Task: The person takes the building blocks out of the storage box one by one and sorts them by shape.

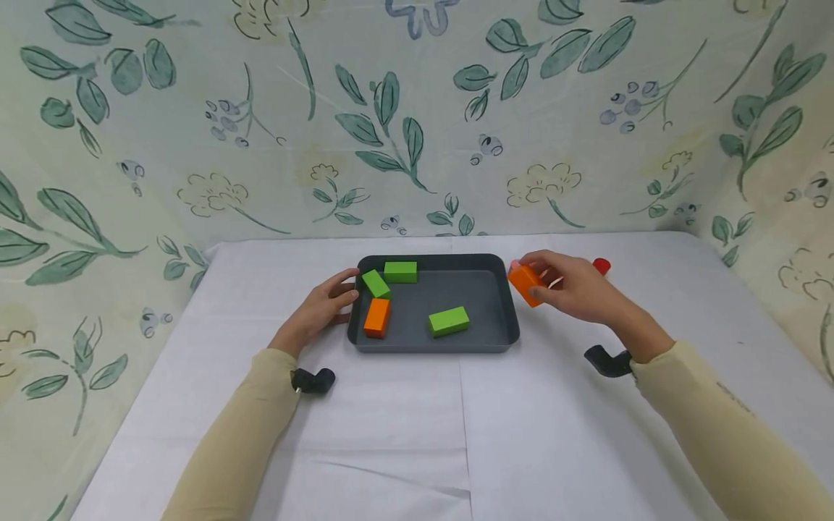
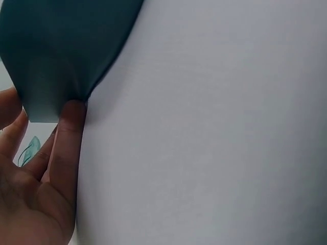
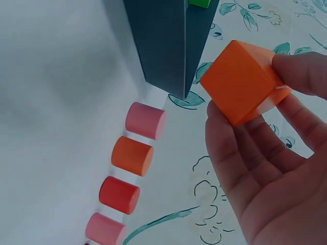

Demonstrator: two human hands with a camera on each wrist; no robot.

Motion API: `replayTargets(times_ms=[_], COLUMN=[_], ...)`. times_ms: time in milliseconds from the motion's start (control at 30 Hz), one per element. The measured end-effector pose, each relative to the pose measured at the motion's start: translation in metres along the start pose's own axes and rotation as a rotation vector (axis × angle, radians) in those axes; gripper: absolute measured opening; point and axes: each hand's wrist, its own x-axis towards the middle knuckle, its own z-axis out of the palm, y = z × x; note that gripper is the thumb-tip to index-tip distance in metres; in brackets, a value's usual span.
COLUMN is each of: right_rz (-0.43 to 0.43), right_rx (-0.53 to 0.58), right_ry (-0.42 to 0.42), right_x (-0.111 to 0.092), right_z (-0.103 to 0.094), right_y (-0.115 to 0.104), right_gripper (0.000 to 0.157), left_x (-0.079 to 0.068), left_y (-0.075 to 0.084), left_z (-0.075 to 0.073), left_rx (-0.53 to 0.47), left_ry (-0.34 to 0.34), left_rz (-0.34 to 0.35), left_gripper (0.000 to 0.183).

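A dark grey tray stands on the white-covered table. At its left end my left hand rests straight fingers against the outer wall; the left wrist view has the fingertips right at the tray's side. My right hand pinches an orange block between thumb and fingers, just beyond the tray's right rim. That block appears tilted and raised in the right wrist view. Inside the tray lie another orange block and three green blocks, one at the back, one leaning askew, one front right.
A row of small cylinders stands right of the tray: pink, orange, red and another pink one. My right hand hides most of them in the head view. Patterned cloth hangs behind the table.
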Motion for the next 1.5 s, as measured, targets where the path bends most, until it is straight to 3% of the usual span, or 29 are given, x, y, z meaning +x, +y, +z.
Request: replayTargets(times_ms=[467, 633, 1067, 1500], right_rz=[0.046, 0.120, 0.250, 0.268], right_rx=[-0.009, -0.011, -0.030, -0.053], right_ry=[-0.019, -0.019, -0.056, -0.056], right_x=[-0.001, 0.000, 0.007, 0.013], right_z=[0.025, 0.029, 0.037, 0.041], right_y=[0.024, 0.028, 0.030, 0.025], right_gripper=[0.044, 0.043, 0.045, 0.047], left_x=[-0.001, -0.001, -0.003, -0.003], left_y=[0.002, 0.001, 0.003, 0.003], left_z=[0.001, 0.000, 0.000, 0.000], left_rx=[0.008, 0.010, 0.012, 0.010], left_ry=[-0.001, 0.002, -0.004, -0.005], left_rz=[0.001, 0.004, 0.005, 0.006], left_gripper=[0.058, 0.058, 0.059, 0.059])
